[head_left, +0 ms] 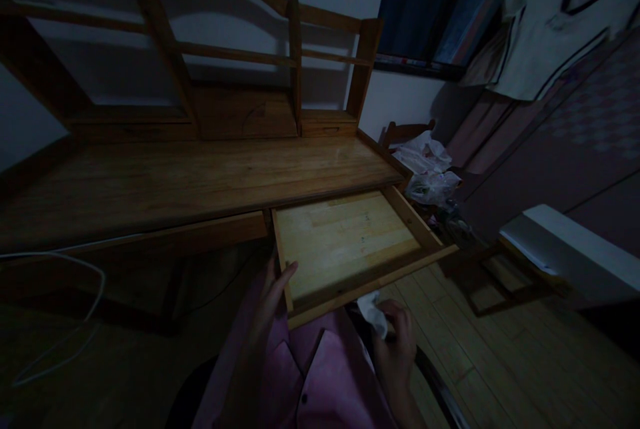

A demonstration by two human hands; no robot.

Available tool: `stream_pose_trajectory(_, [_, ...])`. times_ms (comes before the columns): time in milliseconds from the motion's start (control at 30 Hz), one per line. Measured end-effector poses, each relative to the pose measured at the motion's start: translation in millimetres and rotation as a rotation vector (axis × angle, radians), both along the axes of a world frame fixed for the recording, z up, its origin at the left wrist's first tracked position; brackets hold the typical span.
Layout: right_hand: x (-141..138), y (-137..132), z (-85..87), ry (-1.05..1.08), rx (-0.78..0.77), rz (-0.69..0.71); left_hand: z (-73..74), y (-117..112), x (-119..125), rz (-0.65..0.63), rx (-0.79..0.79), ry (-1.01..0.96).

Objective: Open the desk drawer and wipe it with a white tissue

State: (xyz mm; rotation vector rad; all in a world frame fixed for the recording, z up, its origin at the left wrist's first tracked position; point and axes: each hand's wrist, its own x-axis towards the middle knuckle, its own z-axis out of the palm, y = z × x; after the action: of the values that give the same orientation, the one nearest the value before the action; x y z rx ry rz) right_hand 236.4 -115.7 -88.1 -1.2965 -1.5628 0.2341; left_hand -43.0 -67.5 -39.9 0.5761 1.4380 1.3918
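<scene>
A wooden desk point(190, 176) with a shelf hutch stands before me, and its right drawer point(350, 242) is pulled out, showing a bare pale bottom. My left hand point(273, 299) rests with fingers stretched along the drawer's left wall near the front corner. My right hand point(395, 349) sits below the drawer's front edge, fingers curled round a crumpled white cloth or tissue point(374, 312). A pink garment point(310, 376) covers my lap between the hands.
A wooden chair point(405, 132) at the desk's right end carries plastic bags point(427, 169). A white cable point(75, 322) loops on the floor at left. A low stand with a white box point(565, 249) is at right. Clothes point(555, 22) hang above.
</scene>
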Motion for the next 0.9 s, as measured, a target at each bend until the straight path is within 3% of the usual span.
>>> stream_pose_trajectory(100, [1, 14, 3.0, 0.053, -0.064, -0.043, -3.7, 0, 0, 0.004, 0.0, -0.028])
stream_pose_trajectory(233, [-4, 24, 4.6, 0.016, -0.022, -0.029, -3.0, 0, 0, 0.012, 0.017, -0.041])
stream_pose_trajectory(433, [-7, 22, 1.1, -0.024, 0.006, 0.008, 3.1, -1, 1, 0.003, -0.005, -0.044])
stream_pose_trajectory(700, [0, 23, -10.6, 0.0, -0.102, 0.072, 4.0, -3, 3, 0.007, 0.029, -0.039])
stream_pose_trajectory(900, [10, 32, -17.4, 0.111, -0.223, -0.05, -4.2, 0, 0, 0.01, 0.017, -0.026])
